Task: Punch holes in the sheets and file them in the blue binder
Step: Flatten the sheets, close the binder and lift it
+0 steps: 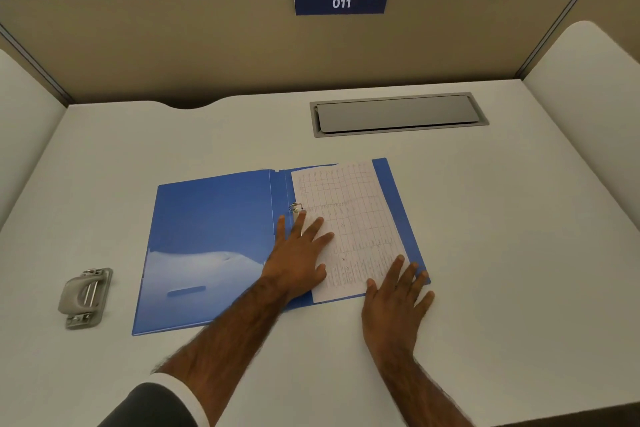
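The blue binder [207, 239] lies open on the white desk [519, 218]. Printed sheets [349, 218] with a table grid lie on its right half, beside a metal ring [296, 207] at the spine. My left hand [298, 256] presses flat on the sheets' left edge just below the ring, fingers spread. My right hand [396, 298] rests flat on the sheets' lower right corner and the binder's edge, fingers straight. A grey hole punch [85, 296] sits on the desk left of the binder, apart from both hands.
A grey cable hatch [398, 114] is set into the desk behind the binder. A beige partition [207, 45] with a blue "011" sign [341, 2] closes the back. White side panels stand left and right.
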